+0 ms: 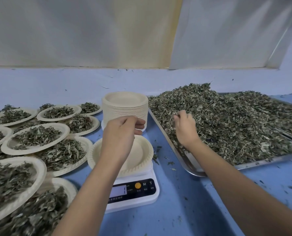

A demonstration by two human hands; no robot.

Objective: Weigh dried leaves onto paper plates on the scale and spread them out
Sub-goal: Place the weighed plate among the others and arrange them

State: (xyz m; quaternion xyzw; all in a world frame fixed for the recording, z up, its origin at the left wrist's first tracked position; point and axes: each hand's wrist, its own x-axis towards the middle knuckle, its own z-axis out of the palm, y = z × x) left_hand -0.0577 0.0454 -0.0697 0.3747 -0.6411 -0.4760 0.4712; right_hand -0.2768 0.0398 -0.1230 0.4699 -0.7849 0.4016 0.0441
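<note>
One empty cream paper plate (141,150) on white digital scale (135,189); left grip (119,133) curled above, cannot tell if holding anything; right grip (184,128) clutching dried green leaves (235,125).

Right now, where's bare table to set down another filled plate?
Biggest free patch: blue table in front of the scale and tray of dried leaves, only leaf crumbs. Also the bare strip behind the plate stack. Scale-to-tray gap is narrow. Left of the scale is crowded: overlapping filled plates.
</note>
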